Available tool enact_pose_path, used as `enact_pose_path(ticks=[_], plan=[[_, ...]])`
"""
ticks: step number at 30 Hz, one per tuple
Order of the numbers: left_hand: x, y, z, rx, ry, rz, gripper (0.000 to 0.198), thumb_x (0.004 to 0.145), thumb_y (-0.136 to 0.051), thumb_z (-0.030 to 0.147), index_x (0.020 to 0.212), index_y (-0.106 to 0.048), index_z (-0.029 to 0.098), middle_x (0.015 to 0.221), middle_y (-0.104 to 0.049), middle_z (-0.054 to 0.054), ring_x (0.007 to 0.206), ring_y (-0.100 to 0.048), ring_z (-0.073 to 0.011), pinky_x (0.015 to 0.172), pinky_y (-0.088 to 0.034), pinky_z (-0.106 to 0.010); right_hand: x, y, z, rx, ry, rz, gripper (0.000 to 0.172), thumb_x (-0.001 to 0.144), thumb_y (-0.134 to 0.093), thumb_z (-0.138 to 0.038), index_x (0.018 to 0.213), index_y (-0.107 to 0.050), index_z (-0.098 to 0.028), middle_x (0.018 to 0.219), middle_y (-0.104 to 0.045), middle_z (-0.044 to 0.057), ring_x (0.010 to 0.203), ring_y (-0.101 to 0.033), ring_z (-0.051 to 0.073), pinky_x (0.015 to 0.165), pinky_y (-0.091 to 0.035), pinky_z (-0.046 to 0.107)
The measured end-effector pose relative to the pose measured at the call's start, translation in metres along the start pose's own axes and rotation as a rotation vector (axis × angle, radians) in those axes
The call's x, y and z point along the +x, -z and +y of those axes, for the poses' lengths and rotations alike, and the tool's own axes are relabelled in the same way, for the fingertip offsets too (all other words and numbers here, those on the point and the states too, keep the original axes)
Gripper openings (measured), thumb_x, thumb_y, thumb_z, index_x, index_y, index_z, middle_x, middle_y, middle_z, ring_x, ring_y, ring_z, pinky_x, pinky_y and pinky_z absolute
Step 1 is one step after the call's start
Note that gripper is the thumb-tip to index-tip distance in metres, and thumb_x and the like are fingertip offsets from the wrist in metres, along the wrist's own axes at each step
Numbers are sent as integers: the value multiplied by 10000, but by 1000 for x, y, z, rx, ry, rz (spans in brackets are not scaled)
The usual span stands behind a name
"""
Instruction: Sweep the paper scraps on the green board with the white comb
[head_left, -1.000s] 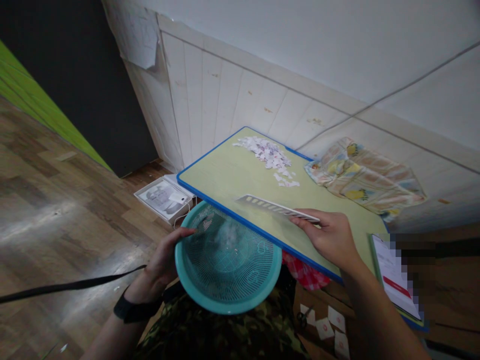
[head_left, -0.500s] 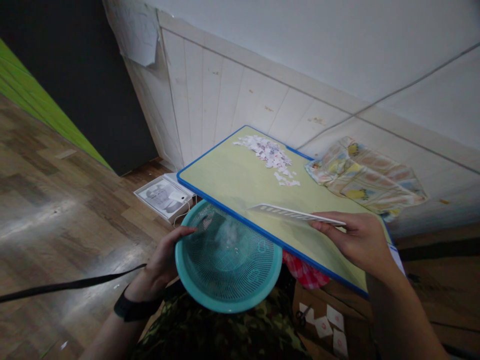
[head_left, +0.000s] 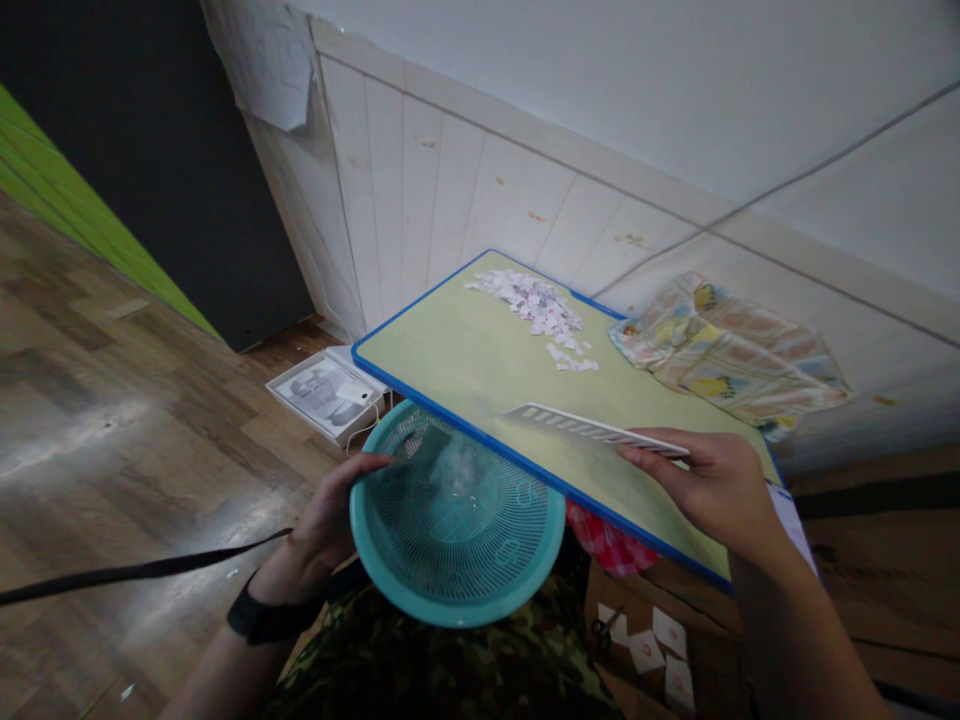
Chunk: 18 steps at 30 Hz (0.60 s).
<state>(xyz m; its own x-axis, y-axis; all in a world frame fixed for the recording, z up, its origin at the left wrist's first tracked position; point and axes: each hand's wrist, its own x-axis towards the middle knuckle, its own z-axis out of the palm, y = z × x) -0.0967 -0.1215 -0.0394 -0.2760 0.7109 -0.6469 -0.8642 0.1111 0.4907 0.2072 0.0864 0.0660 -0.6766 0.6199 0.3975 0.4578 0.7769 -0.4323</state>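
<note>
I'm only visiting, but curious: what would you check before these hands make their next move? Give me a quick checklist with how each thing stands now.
1. Left hand has hold of the teal basket at its rim: ok.
2. Right hand grips the white slotted piece: ok.
3. Paper scraps lie on the table, none hanging over its edge: ok.
4. Teal basket touches the table: cannot tell; the table's near edge hides its far rim.
5. Scissors lie away from both hands: ok, lower than the tabletop.

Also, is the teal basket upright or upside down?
Upright: the teal basket shows its inside from above, the left hand at its rim.
</note>
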Motion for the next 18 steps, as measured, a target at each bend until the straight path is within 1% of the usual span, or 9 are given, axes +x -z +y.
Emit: enact_pose_path(ticks=[4, 9, 16, 18], plan=[[2, -3, 1, -1, -3, 5, 164, 776, -684, 99, 669, -809, 98, 570, -788, -99, 454, -710, -194, 505, -622, -259, -7, -6, -5, 51, -26, -22, 130, 872, -725, -243, 909, -850, -240, 875, -831, 36, 721, -799, 238, 654, -635, 283], [3, -5, 1, 16, -3, -7, 140, 776, -706, 124, 682, -808, 103, 593, -799, -100, 482, -720, -199, 509, -626, -267, -12, -12, -8, 39, -35, 26, 135, 872, -724, -232, 920, -850, -229, 887, -830, 46, 759, -805, 245, 678, -639, 282], [5, -5, 2, 11, 7, -16, 114, 745, -732, 134, 651, -796, 129, 569, -789, -89, 450, -695, -190, 502, -621, -268, -15, -9, -15, 80, -26, -17, 139, 870, -727, -222, 919, -852, -260, 889, -830, 23, 737, -802, 231, 674, -639, 273], [4, -4, 2, 15, 1, -6, 110, 743, -732, 137, 654, -795, 130, 562, -785, -88, 455, -700, -191, 508, -619, -264, -13, -10, -16, 84, -36, 0, 130, 863, -735, -227, 904, -852, -265, 881, -830, 17, 742, -803, 232, 671, -639, 272]])
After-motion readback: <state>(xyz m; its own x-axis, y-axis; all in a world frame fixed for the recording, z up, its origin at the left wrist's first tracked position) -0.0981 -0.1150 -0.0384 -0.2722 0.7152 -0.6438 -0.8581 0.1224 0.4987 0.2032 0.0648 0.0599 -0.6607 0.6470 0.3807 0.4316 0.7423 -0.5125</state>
